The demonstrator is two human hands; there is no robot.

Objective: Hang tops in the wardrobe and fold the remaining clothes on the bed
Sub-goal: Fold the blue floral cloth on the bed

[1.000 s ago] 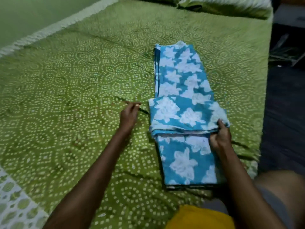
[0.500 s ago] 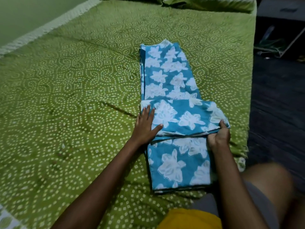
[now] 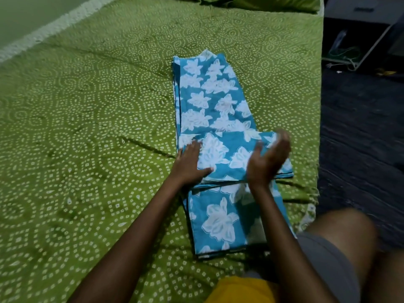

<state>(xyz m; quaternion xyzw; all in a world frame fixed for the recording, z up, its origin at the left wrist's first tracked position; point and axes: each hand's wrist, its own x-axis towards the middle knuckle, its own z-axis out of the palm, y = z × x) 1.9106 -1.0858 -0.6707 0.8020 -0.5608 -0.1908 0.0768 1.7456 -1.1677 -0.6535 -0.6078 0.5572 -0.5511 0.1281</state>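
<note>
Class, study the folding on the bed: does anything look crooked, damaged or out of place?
Nothing looks damaged. The blue cotton cloth with white flowers lies in a long strip on the green dotted bedspread, and its folded-over middle flap juts past the strip's right edge. The left hand presses that flap; the blurred right hand is raised above it.

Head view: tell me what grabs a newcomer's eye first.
The blue floral cloth lies folded in a long strip on the green dotted bedspread, near its right edge. The left hand presses flat on its folded band, while the right hand hovers open and blurred above it.
</note>
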